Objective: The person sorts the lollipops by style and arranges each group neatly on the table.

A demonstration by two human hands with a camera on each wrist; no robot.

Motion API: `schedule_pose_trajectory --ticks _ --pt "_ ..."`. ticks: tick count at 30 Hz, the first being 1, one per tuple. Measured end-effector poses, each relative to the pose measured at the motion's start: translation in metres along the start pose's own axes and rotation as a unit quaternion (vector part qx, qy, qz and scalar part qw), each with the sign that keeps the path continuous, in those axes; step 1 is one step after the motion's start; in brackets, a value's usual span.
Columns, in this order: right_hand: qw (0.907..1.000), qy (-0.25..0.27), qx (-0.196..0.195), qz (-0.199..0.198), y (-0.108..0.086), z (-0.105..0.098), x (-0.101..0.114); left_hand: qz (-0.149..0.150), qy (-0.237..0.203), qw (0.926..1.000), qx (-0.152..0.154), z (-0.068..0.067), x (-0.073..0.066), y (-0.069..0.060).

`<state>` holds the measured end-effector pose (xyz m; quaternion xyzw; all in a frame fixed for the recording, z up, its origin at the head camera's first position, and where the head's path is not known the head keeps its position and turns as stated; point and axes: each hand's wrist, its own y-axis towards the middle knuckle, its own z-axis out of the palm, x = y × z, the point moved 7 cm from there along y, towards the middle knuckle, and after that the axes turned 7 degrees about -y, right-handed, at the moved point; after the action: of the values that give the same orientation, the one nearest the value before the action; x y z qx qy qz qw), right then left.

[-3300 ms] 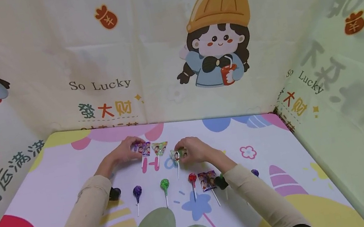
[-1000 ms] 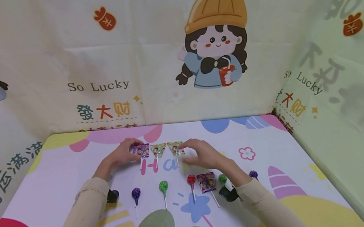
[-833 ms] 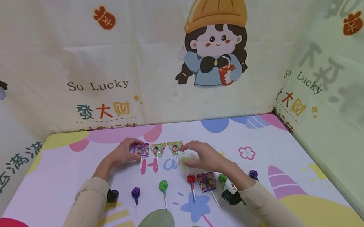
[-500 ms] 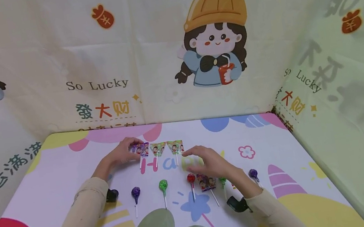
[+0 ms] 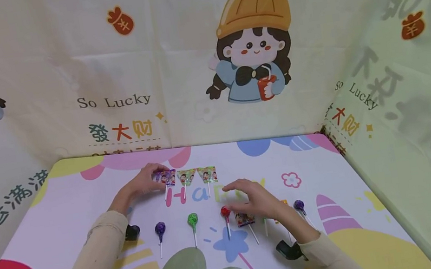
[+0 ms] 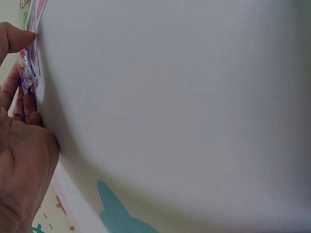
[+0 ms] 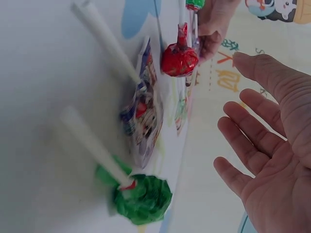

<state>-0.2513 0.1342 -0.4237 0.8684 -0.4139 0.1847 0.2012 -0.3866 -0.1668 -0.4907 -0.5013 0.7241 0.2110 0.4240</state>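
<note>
My left hand has its thumb and fingers at the two sides of a purple-wrapped lollipop at the back left; the left wrist view shows the purple wrapper between them. Two green-wrapped lollipops lie to its right in the same row. My right hand hovers, fingers spread and empty, over the nearer row. Below it are a red lollipop and a purple-brown wrapped one. The right wrist view shows a green lollipop close by.
On the table, the nearer row also has a dark purple lollipop and a green one at the left, and another purple one at the right. Printed cloth walls stand behind and at the sides.
My right hand has let go of the right-hand green-wrapped lollipop, which lies in the back row, and has moved right and nearer. My left hand stays at the purple-wrapped one.
</note>
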Motion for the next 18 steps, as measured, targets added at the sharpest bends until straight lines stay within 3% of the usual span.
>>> schedule_pose_trajectory --ticks 18 --pt "0.9997 0.016 0.001 0.019 -0.030 -0.001 -0.011 0.003 -0.002 1.0000 0.003 -0.001 -0.001 0.002"
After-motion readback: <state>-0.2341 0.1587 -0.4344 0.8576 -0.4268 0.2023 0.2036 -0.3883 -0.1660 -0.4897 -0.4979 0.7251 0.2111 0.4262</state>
